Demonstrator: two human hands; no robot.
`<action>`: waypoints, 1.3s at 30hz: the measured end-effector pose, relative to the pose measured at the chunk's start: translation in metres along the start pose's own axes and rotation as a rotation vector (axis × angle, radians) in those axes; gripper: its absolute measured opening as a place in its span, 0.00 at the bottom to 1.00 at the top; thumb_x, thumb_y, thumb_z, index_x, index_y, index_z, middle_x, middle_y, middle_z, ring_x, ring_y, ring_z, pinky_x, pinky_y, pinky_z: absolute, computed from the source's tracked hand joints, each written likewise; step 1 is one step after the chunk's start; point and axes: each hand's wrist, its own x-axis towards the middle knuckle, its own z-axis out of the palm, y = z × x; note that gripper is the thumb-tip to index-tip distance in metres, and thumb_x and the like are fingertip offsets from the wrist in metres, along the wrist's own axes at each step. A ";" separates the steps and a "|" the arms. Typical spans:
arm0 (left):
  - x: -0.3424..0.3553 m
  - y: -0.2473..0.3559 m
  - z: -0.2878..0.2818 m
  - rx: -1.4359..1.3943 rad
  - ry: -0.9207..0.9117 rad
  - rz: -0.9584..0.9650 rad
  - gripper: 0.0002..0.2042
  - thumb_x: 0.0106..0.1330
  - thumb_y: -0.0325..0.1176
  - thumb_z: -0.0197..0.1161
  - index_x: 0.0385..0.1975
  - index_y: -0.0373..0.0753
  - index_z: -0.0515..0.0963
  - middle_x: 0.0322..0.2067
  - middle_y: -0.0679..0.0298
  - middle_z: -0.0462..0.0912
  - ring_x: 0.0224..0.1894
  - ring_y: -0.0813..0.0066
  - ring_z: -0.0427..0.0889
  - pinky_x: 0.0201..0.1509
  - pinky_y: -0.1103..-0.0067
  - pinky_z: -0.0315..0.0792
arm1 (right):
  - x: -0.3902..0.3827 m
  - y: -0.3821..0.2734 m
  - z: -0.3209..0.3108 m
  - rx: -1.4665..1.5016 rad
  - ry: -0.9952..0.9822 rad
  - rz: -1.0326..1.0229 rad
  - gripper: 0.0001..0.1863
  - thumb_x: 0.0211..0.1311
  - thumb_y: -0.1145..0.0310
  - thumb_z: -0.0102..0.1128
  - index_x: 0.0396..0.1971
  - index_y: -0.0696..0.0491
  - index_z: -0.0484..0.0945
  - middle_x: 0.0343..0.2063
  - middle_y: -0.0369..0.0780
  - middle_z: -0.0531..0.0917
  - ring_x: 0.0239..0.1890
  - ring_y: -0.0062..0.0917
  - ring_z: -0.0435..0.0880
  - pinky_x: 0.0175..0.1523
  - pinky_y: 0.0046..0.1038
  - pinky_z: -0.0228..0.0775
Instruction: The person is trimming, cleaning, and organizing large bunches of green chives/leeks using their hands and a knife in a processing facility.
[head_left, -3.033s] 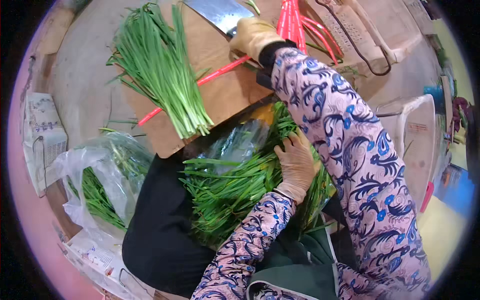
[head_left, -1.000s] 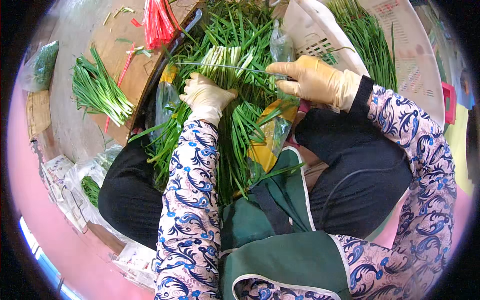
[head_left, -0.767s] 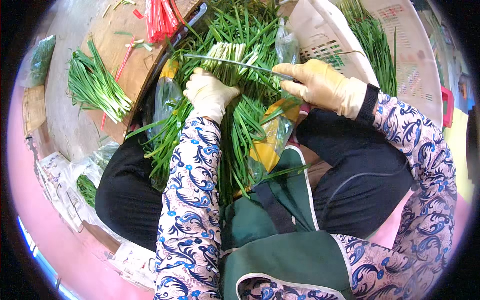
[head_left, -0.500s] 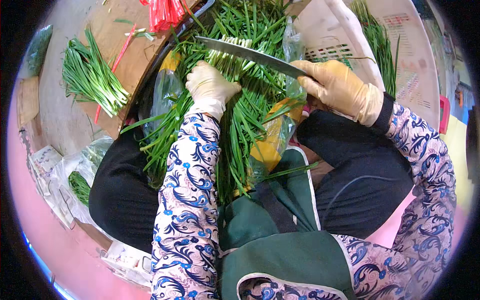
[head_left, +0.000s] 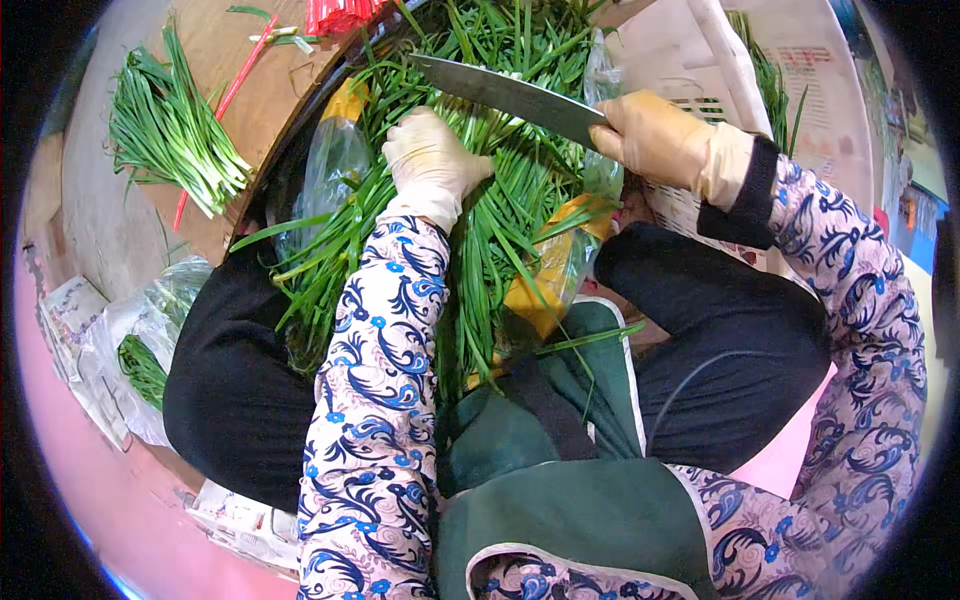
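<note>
Cream-gloved left hand (head_left: 432, 165), knuckles up, curls round slender green stalks (head_left: 480, 240); yellowish-gloved right hand (head_left: 660, 140) clutches a long grey metal knife (head_left: 515, 95), slanting over them

The right hand (head_left: 662, 142) hides the handle of the knife (head_left: 508, 94), which covers some greens (head_left: 505, 205); the top edge cuts off the red ties (head_left: 340, 14).

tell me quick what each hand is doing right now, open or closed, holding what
Left hand: closed around a bunch of green stalks.
Right hand: closed, holding a knife.
</note>
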 end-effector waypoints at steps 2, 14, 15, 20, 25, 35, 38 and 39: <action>0.000 -0.009 -0.001 -0.007 -0.029 -0.005 0.35 0.34 0.49 0.79 0.40 0.31 0.75 0.41 0.49 0.81 0.45 0.53 0.82 0.50 0.66 0.77 | 0.020 -0.003 0.014 0.001 0.038 -0.017 0.16 0.62 0.60 0.53 0.30 0.60 0.79 0.23 0.54 0.79 0.29 0.51 0.80 0.37 0.43 0.72; 0.005 -0.008 0.003 -0.076 -0.062 0.028 0.33 0.36 0.48 0.77 0.40 0.31 0.76 0.38 0.48 0.82 0.43 0.53 0.83 0.49 0.67 0.77 | 0.051 -0.002 0.040 -0.022 0.027 0.080 0.18 0.62 0.58 0.55 0.28 0.61 0.80 0.24 0.54 0.81 0.29 0.49 0.82 0.37 0.44 0.74; 0.004 -0.013 0.006 -0.111 -0.117 0.036 0.34 0.36 0.49 0.77 0.40 0.30 0.75 0.38 0.48 0.82 0.43 0.52 0.82 0.49 0.67 0.77 | 0.046 -0.006 0.033 0.007 -0.030 0.083 0.18 0.62 0.58 0.55 0.28 0.61 0.80 0.23 0.54 0.81 0.28 0.48 0.82 0.37 0.43 0.74; 0.002 -0.008 0.000 -0.080 -0.022 0.052 0.30 0.37 0.48 0.76 0.35 0.31 0.78 0.38 0.48 0.83 0.42 0.54 0.84 0.49 0.67 0.77 | 0.043 -0.004 0.036 0.062 -0.062 0.164 0.18 0.61 0.59 0.54 0.29 0.61 0.80 0.25 0.55 0.81 0.30 0.49 0.82 0.39 0.44 0.74; 0.005 0.001 0.003 -0.067 0.006 0.034 0.27 0.36 0.46 0.77 0.34 0.34 0.77 0.35 0.52 0.83 0.39 0.57 0.84 0.45 0.68 0.79 | 0.057 -0.011 0.055 0.009 0.067 0.195 0.18 0.62 0.58 0.54 0.29 0.61 0.81 0.27 0.56 0.82 0.34 0.51 0.82 0.42 0.44 0.75; -0.004 -0.002 0.004 -0.101 -0.035 0.062 0.27 0.37 0.44 0.76 0.35 0.34 0.78 0.35 0.52 0.83 0.41 0.56 0.84 0.46 0.69 0.79 | 0.065 -0.022 0.060 0.084 -0.032 0.244 0.17 0.61 0.64 0.52 0.35 0.63 0.82 0.35 0.55 0.83 0.40 0.48 0.84 0.46 0.41 0.76; -0.012 -0.013 0.015 -0.179 -0.011 0.106 0.27 0.38 0.43 0.75 0.36 0.34 0.74 0.38 0.51 0.81 0.43 0.54 0.81 0.48 0.66 0.77 | 0.062 -0.020 0.081 0.017 0.057 0.186 0.17 0.62 0.62 0.51 0.32 0.61 0.82 0.32 0.54 0.83 0.38 0.50 0.83 0.47 0.42 0.75; -0.008 -0.015 0.015 -0.203 -0.046 0.072 0.26 0.38 0.42 0.75 0.35 0.34 0.73 0.36 0.51 0.80 0.41 0.53 0.80 0.47 0.65 0.76 | 0.055 -0.015 0.083 0.046 0.078 0.182 0.17 0.63 0.61 0.51 0.31 0.61 0.82 0.31 0.54 0.83 0.37 0.49 0.83 0.46 0.43 0.75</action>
